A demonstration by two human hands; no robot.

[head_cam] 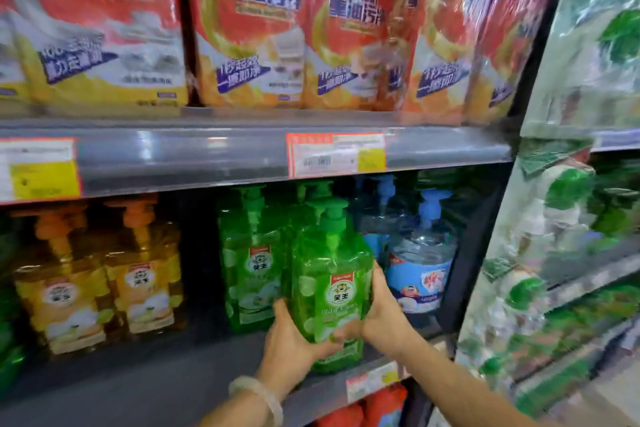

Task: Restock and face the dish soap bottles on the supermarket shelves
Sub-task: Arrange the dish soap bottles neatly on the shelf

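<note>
A green dish soap bottle point(329, 274) with a pump top stands upright at the front edge of the middle shelf point(194, 378). My left hand point(294, 336) grips its lower left side, and my right hand point(379, 312) grips its right side, thumb across the label's bottom. More green bottles point(249, 253) stand just behind and to the left. Two orange-yellow bottles point(104, 281) stand further left, with a dark gap between them and the green ones. Blue bottles point(419, 253) stand to the right, close behind my right hand.
Red and yellow refill pouches point(249, 28) fill the shelf above, whose rail carries price tags point(336, 154). Green-wrapped packs point(568, 218) fill the neighbouring unit on the right. Red bottles point(381, 406) show below the shelf edge. Bare shelf lies in front of the orange-yellow bottles.
</note>
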